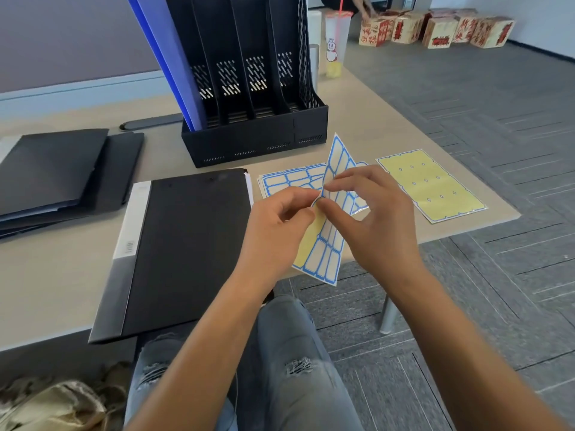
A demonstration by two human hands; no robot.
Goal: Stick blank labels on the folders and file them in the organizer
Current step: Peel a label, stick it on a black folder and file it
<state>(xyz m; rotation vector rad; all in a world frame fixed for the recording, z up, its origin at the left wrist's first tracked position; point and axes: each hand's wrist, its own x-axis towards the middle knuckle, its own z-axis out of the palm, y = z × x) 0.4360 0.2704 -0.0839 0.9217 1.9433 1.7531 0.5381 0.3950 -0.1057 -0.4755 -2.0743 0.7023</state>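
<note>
Over on the far left of the pale wooden desk [62, 275] lies a loose stack of flat black plastic folders [56, 169], presumably waiting their turn, and beside it a single black folder with a white spine strip [186, 244] sits squarely in front of you, ready for its label. Behind that stands the black perforated four-slot file organizer [249, 88], holding one upright blue plastic folder [168, 57] in its leftmost slot; the other three slots look empty. Your left hand [273, 234] pinches the near edge of a blue-bordered white label sheet with yellow backing [326, 250], lifted off the desk and bent so a corner lifts, while your right hand [370, 219] pinches at a label by that same edge (likely peeling it free). More blue-bordered label sheets [289, 178] rest flat beneath your hands, and to the right lies a spent yellow backing sheet [432, 185], stripped of its labels.
</note>
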